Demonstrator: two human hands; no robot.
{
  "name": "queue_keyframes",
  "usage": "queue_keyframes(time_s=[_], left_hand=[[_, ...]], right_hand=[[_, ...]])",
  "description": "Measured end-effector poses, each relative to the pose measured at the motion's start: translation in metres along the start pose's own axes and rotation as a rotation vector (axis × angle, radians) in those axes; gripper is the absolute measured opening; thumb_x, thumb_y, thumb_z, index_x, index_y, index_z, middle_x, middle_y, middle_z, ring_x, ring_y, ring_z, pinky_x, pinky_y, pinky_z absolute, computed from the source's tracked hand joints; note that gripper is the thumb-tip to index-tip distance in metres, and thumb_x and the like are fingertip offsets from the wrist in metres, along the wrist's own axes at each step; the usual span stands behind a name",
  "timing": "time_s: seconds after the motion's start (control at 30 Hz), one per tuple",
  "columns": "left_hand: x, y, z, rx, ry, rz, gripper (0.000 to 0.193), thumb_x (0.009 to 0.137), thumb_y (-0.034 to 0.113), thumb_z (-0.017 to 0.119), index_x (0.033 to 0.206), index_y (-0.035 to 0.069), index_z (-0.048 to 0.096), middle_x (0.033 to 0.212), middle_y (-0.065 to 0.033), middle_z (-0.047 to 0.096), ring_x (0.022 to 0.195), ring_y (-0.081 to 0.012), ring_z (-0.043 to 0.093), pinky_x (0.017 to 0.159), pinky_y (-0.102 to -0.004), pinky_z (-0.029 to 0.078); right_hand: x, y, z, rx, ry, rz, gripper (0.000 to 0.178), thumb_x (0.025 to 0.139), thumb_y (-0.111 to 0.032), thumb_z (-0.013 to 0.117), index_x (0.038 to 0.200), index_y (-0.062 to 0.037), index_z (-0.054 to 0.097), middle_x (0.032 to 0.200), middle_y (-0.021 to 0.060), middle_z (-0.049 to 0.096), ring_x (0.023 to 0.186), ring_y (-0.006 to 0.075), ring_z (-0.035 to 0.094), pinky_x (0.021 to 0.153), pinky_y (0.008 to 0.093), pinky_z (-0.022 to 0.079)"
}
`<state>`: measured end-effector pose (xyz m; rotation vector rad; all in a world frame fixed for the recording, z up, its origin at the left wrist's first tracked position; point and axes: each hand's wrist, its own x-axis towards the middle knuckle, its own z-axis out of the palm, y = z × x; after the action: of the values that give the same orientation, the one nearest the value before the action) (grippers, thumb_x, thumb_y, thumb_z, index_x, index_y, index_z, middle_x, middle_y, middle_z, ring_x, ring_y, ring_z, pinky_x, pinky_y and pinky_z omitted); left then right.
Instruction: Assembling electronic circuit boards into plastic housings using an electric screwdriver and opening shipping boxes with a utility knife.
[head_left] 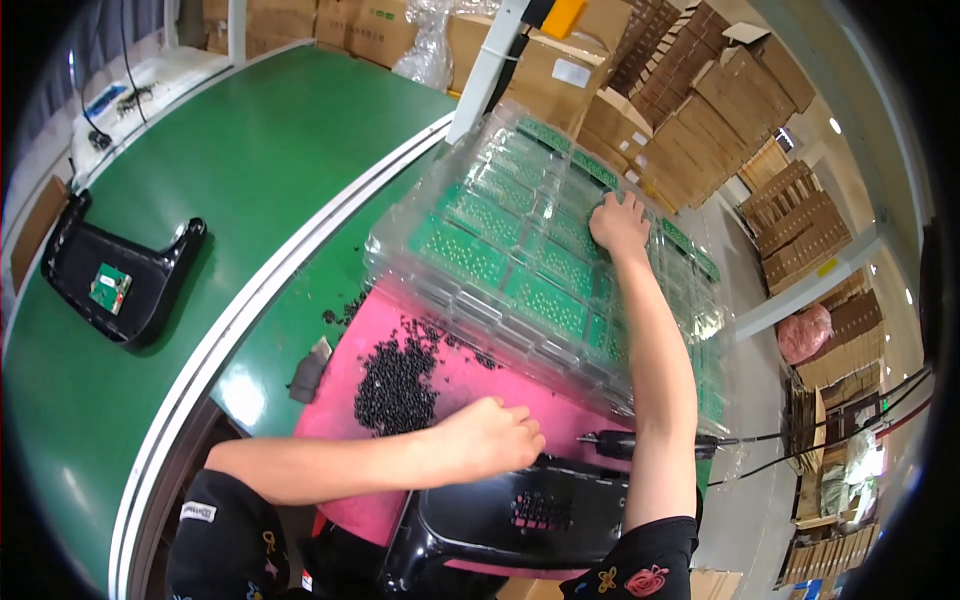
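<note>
My right hand (620,226) reaches over a stack of clear plastic trays (480,322), its fingers apart and lying on the far middle compartments. Green circuit boards (462,250) fill several compartments of the top tray. Curled fingers close my left hand (492,440) above the pink mat (355,512); whatever they hold, if anything, is hidden. A pile of small black screws (395,390) lies left of that hand. Just below it, a glossy black plastic housing (460,520) rests near me, partly covered by my right forearm. Between housing and trays lies a black electric screwdriver (622,444).
On the green conveyor belt (270,130) at the left sits another black housing (150,310) with a small green board. A white rail (250,317) borders the belt. A grey scrap (310,372) lies beside the mat. Cardboard boxes (555,85) stand behind the trays.
</note>
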<state>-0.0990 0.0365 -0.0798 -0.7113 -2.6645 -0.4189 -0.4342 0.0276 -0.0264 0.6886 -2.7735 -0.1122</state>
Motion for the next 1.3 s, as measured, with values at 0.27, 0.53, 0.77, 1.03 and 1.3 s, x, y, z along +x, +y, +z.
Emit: queue_keyframes(time_s=[0.27, 0.53, 0.77, 1.03, 1.3], left_hand=[[0.003, -0.005, -0.003, -0.001, -0.003, -0.036, 0.009, 0.069, 0.013, 0.059, 0.075, 0.007, 0.059, 0.073, -0.0023, 0.057, 0.078, -0.0180, 0.058, 0.056, -0.0296, 0.047], [0.001, -0.004, 0.001, -0.013, -0.051, -0.049, 0.018, 0.074, 0.023, 0.059, 0.082, 0.008, 0.054, 0.079, -0.0024, 0.055, 0.079, -0.0189, 0.056, 0.058, -0.0308, 0.048], [0.005, 0.012, -0.041, -0.001, 0.335, -0.297, 0.080, 0.081, 0.054, 0.054, 0.128, -0.008, 0.034, 0.125, -0.0269, 0.041, 0.115, -0.0399, 0.041, 0.100, -0.0477, 0.031], [0.011, 0.009, -0.046, -1.051, 0.401, -0.216, 0.050, 0.095, 0.007, 0.043, 0.139, -0.001, 0.024, 0.127, -0.0122, 0.046, 0.112, -0.0187, 0.048, 0.097, -0.0347, 0.040], [0.004, 0.025, -0.058, -0.864, -0.583, -0.132, 0.044, 0.086, 0.006, 0.046, 0.129, 0.002, 0.041, 0.067, -0.0196, 0.059, 0.057, -0.0318, 0.060, 0.052, -0.0391, 0.046]], right_hand=[[0.053, -0.014, 0.006, -0.343, 0.034, -0.170, 0.035, 0.089, -0.016, 0.043, 0.122, -0.0145, 0.056, 0.133, 0.0034, 0.043, 0.124, 0.0204, 0.037, 0.098, 0.0445, 0.032], [0.037, 0.004, 0.014, -0.356, 0.391, -0.214, 0.036, 0.087, -0.014, 0.042, 0.120, -0.0054, 0.055, 0.124, 0.0058, 0.048, 0.118, 0.0199, 0.040, 0.097, 0.0399, 0.032], [-0.103, 0.028, -0.065, 0.588, 0.505, -0.579, 0.055, 0.076, 0.007, 0.047, 0.130, 0.0012, 0.039, 0.136, 0.0148, 0.038, 0.128, 0.0309, 0.035, 0.104, 0.0393, 0.030], [-0.330, 0.070, -0.125, 1.538, -0.357, -0.528, 0.058, 0.082, 0.009, 0.046, 0.137, 0.0041, 0.030, 0.146, 0.0164, 0.020, 0.134, 0.0240, 0.025, 0.104, 0.0352, 0.027], [-0.373, 0.093, -0.099, 0.821, 0.293, -0.548, 0.053, 0.063, -0.006, 0.079, 0.108, 0.0038, 0.055, 0.091, 0.0138, 0.060, 0.081, 0.0253, 0.059, 0.067, 0.0325, 0.046]])
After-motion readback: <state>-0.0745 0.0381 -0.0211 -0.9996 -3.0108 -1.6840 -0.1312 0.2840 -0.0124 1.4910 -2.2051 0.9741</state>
